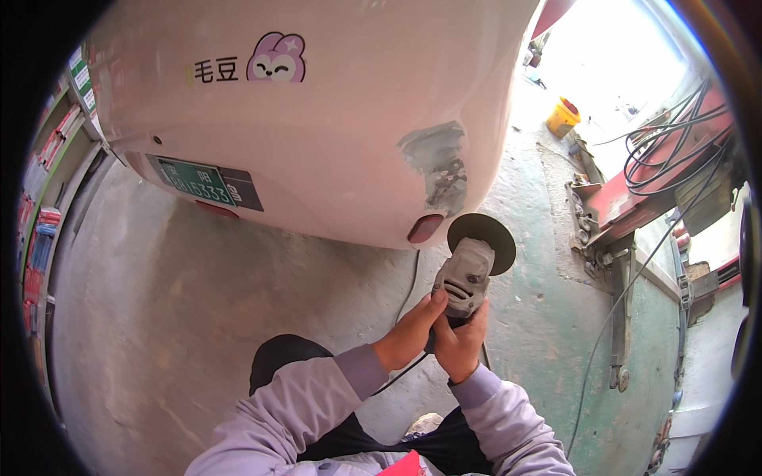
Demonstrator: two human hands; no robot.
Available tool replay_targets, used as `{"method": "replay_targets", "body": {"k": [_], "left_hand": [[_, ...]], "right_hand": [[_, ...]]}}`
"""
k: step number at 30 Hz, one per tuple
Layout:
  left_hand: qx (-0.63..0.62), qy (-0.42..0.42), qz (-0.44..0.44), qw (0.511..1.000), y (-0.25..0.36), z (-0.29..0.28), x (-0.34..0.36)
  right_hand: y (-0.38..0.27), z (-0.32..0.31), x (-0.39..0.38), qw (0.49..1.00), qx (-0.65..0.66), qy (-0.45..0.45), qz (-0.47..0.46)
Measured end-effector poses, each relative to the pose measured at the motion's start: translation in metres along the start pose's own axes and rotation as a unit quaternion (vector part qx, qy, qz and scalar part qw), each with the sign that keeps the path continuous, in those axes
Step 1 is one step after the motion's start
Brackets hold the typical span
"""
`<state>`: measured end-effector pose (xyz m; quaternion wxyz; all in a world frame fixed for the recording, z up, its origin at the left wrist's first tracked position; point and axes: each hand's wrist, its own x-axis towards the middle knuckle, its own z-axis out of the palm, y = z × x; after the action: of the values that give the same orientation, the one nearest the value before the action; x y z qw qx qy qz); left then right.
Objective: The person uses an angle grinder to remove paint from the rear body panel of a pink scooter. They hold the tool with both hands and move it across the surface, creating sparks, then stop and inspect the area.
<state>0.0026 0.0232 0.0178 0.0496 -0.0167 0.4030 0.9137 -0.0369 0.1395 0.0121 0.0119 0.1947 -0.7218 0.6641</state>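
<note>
Gripping the grey angle grinder from below, both hands are closed together on its handle end: the left hand at about eight o'clock of the tool, the right hand at six. Its long axis runs toward one o'clock, ending in the dark sanding disc. Just beyond, at eleven o'clock of the disc, lies the sanded bare patch on the pink car body; the right hand seems nearer.
</note>
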Motion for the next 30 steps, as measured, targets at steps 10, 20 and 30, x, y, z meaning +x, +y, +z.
{"method": "replay_targets", "body": {"k": [10, 20, 30], "left_hand": [[-0.019, -0.015, -0.012, 1.0, 0.006, -0.009, 0.005], [-0.022, -0.02, 0.001, 1.0, 0.007, -0.012, 0.008], [-0.026, -0.018, 0.002, 0.999, 0.005, -0.013, 0.011]], "right_hand": [[0.004, 0.006, -0.003, 0.999, 0.008, -0.01, -0.033], [0.006, 0.006, 0.0, 0.999, 0.03, -0.023, -0.022], [0.01, 0.004, 0.002, 0.998, 0.05, -0.03, -0.013]]}}
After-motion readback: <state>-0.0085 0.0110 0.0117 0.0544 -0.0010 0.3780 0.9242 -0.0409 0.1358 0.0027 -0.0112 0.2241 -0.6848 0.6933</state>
